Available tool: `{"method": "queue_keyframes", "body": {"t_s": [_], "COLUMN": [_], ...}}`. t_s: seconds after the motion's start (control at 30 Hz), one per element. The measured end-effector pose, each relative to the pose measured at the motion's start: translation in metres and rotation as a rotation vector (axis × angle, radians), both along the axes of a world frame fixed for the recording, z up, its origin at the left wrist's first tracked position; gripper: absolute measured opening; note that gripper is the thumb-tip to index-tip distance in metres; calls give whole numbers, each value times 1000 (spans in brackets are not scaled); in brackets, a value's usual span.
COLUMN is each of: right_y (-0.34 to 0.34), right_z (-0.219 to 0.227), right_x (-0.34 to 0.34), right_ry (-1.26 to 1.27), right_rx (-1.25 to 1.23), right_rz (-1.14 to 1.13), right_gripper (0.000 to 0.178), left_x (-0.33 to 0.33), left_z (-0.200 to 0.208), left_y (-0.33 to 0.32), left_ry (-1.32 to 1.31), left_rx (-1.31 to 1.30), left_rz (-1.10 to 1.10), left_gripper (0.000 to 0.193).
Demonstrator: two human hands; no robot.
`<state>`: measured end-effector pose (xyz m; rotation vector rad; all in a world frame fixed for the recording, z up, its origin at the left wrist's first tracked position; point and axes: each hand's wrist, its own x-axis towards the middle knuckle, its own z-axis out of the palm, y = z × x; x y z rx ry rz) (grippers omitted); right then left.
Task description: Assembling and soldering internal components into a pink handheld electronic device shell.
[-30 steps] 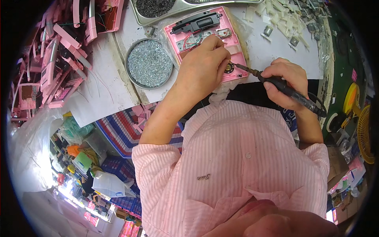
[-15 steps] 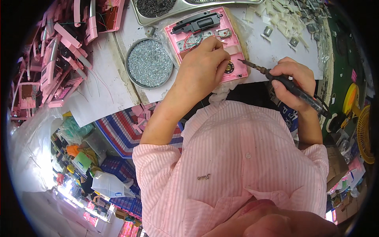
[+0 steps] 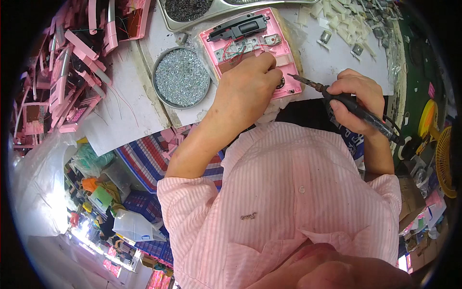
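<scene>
A pink plastic casing (image 3: 287,48) lies open on a padded, plastic-wrapped support. Across its far end sits a black module (image 3: 248,29), with a metal-plated strip and thin red and green wires nearer me. Over the casing's near left part is my left hand (image 3: 251,84), fingers curled down and closed; whatever they pinch is hidden. A round black part, perhaps a small speaker, shows partly beside those fingers. My right hand (image 3: 358,98) grips a soldering iron (image 3: 353,110) by its black handle. The iron's thin tip points left over the casing's right side, apart from my left fingers.
Left of the casing stands a round metal tin (image 3: 156,82) of small screws. A metal tray (image 3: 168,21) with dark springs lies behind. Pink casings (image 3: 62,72) are heaped at the far left; white plastic parts (image 3: 344,29) at the far right. A yellow fan (image 3: 445,161) stands right.
My left hand has shifted slightly toward me and left, its fingers lower in the casing, covering more of the round black part. The soldering iron has barely moved.
</scene>
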<state>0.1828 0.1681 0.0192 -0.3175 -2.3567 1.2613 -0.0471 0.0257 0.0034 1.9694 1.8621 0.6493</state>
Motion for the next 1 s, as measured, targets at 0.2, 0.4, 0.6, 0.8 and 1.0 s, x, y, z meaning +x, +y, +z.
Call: {"method": "queue_keyframes", "body": {"t_s": [0.2, 0.4, 0.6, 0.8, 1.0], "right_y": [-3, -4, -4, -4, -4], "right_z": [2, 1, 0, 0, 1], "right_x": [-3, -4, -5, -4, -3], "right_ry": [-41, -33, -23, -21, -30], "right_rx": [0, 6, 7, -1, -1], "right_rz": [37, 43, 43, 47, 49], "right_gripper": [21, 21, 21, 22, 22], "left_x": [4, 5, 3, -3, -3], "left_z": [3, 2, 0, -9, -9], "left_y": [-1, -4, -4, -5, -5], "left_ry": [78, 76, 57, -13, -42], "left_rx": [-25, -6, 4, 55, 57], "left_rz": [-22, -21, -34, -37, -22], "left_gripper": [25, 30, 30, 28, 28]}}
